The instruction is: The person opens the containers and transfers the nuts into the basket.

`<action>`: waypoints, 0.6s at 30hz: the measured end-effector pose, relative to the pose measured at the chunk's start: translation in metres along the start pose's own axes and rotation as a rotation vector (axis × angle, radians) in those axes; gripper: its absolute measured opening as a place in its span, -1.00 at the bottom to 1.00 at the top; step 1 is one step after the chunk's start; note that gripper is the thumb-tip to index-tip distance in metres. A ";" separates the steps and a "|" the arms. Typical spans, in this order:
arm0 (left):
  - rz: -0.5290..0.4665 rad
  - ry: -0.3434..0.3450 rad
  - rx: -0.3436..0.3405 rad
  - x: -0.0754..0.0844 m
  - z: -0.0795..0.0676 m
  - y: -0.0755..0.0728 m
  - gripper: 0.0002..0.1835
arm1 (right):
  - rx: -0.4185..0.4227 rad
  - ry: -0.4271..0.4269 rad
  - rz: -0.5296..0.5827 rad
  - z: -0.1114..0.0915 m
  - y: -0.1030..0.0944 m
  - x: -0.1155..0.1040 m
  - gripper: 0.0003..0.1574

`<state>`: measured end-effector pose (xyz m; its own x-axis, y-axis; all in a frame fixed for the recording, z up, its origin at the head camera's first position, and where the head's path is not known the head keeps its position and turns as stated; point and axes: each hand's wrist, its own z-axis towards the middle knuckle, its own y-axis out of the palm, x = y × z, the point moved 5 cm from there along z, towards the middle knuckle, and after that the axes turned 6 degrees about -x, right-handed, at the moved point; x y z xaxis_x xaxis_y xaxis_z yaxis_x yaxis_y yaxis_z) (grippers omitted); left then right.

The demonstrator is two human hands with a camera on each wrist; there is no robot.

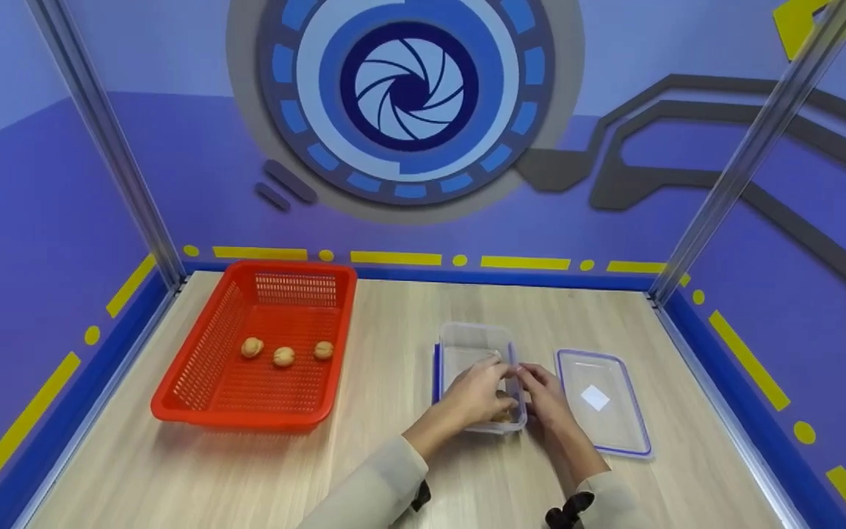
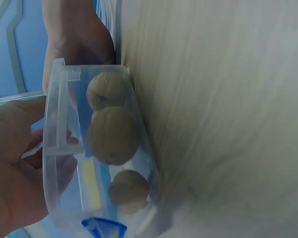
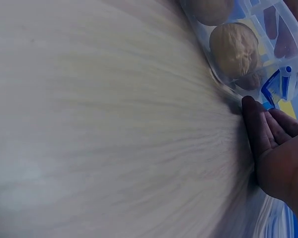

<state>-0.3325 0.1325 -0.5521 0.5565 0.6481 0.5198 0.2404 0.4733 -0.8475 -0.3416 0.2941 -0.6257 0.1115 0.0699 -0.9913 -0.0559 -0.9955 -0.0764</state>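
A clear plastic container (image 1: 478,334) stands on the table, with several walnuts (image 2: 113,135) lying in its near end. My left hand (image 1: 476,389) reaches down into it from above, fingers bent inside the walls. Its fingertips meet those of my right hand at the right rim; I cannot tell whether the left fingers pinch anything. At the container's right side, my right hand (image 1: 549,397) holds the wall, thumb up by the rim. In the right wrist view, its other fingers (image 3: 260,124) lie low beside a blue-edged latch flap (image 3: 278,87).
To the left stands a red slotted basket (image 1: 247,419) with three walnuts (image 1: 284,357) on its floor. A clear lid (image 1: 614,419) with a blue seal and a white label lies flat right of the container. Printed panels (image 1: 408,235) enclose the table's back and sides.
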 end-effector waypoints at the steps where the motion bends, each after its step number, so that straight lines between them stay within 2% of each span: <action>1: 0.001 -0.005 0.006 0.000 0.001 0.001 -0.48 | -0.002 0.001 0.003 0.000 0.000 0.000 -0.51; 5: -0.014 -0.015 0.013 -0.003 0.003 0.006 -0.54 | -0.006 0.001 0.006 0.000 0.000 0.001 -0.52; 11: -0.055 -0.017 -0.062 -0.013 0.004 0.018 -0.49 | -0.004 0.010 0.011 -0.002 0.002 0.004 -0.45; 14: -0.069 -0.033 -0.095 -0.015 0.006 0.020 -0.44 | -0.010 0.010 0.018 -0.001 0.002 0.003 -0.44; 18: -0.098 -0.048 -0.118 -0.016 0.009 0.022 -0.48 | -0.017 0.020 0.009 -0.003 0.001 -0.001 -0.47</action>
<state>-0.3431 0.1376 -0.5779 0.4880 0.6315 0.6025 0.3846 0.4641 -0.7979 -0.3393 0.2930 -0.6242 0.1307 0.0601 -0.9896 -0.0400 -0.9970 -0.0658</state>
